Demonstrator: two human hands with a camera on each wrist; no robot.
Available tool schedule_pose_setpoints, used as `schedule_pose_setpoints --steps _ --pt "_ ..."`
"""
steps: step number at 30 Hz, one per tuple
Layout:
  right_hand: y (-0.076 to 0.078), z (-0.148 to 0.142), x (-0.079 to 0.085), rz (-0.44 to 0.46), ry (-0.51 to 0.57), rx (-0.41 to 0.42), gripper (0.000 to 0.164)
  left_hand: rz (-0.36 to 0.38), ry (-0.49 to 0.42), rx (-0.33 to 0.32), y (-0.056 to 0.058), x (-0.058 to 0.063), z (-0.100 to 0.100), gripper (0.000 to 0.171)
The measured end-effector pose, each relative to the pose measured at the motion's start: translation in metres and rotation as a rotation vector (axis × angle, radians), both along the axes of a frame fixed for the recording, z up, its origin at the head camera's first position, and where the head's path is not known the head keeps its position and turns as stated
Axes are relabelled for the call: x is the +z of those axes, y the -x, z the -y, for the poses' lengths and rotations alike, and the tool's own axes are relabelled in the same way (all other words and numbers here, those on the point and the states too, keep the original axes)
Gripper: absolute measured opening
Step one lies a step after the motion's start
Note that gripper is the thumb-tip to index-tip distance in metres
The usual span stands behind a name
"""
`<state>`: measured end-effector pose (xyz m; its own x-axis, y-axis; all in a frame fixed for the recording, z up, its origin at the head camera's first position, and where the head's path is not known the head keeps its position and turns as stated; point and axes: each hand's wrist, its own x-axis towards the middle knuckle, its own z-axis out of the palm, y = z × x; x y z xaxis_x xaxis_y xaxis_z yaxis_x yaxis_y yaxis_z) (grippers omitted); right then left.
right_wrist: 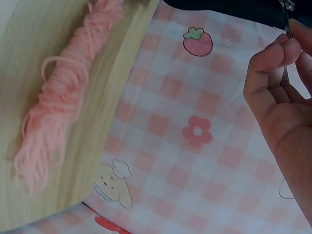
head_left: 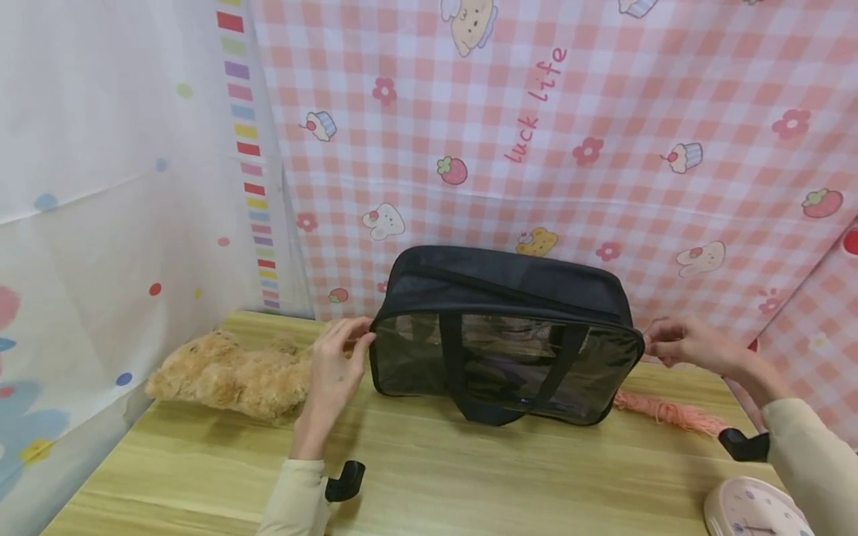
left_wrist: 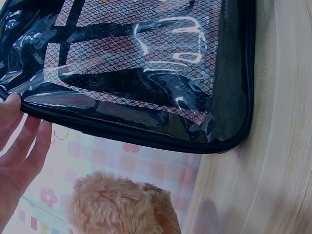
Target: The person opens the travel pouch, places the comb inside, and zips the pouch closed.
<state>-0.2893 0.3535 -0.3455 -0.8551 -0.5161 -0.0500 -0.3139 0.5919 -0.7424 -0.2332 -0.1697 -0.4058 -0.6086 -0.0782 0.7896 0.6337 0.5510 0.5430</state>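
A black zip bag (head_left: pixel 506 350) with a see-through front panel stands upright on the wooden table, its carry handle (head_left: pixel 489 412) hanging down the front. At the bag's upper left corner, my left hand (head_left: pixel 335 365) pinches the black edge between thumb and fingers. The left wrist view shows that hand (left_wrist: pixel 19 161) at the piped rim, with mesh visible through the clear panel. My right hand (head_left: pixel 690 344) is at the upper right corner. In the right wrist view its thumb and curled fingers pinch a zipper pull (right_wrist: pixel 286 30) below a metal slider (right_wrist: pixel 287 5).
A fluffy tan plush toy (head_left: pixel 234 372) lies left of the bag, near my left forearm. To the right is a pink yarn skein (head_left: pixel 670 413), and a pale pink clock (head_left: pixel 754 510) sits at the front right. A checked cloth (head_left: pixel 436 201) hangs behind the table (head_left: pixel 469 476).
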Motion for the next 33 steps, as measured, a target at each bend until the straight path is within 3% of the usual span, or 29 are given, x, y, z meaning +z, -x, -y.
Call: schedule_pose_setpoints --steps 11,14,20,25,28,33 --pt "0.004 0.012 -0.031 -0.038 0.169 -0.025 0.011 0.003 0.001 0.016 -0.004 -0.001 0.005 0.016" --pt "-0.002 0.018 -0.039 -0.055 0.195 -0.114 0.013 -0.001 0.0 0.018 -0.004 0.0 0.007 0.016" --pt "-0.024 0.037 -0.06 -0.081 0.276 -0.399 0.026 -0.007 -0.001 0.028 -0.004 0.002 0.009 0.016" --pt "-0.043 0.052 -0.078 -0.065 0.587 -0.55 0.009 0.014 0.01 0.017 -0.006 0.0 0.008 0.016" --pt "-0.046 0.055 -0.089 -0.048 0.805 -0.581 0.007 0.013 -0.003 0.004 -0.006 -0.001 0.008 0.016" --pt "-0.036 0.048 -0.104 -0.07 0.892 -0.581 0.014 -0.022 -0.004 0.002 -0.006 0.001 0.012 0.016"
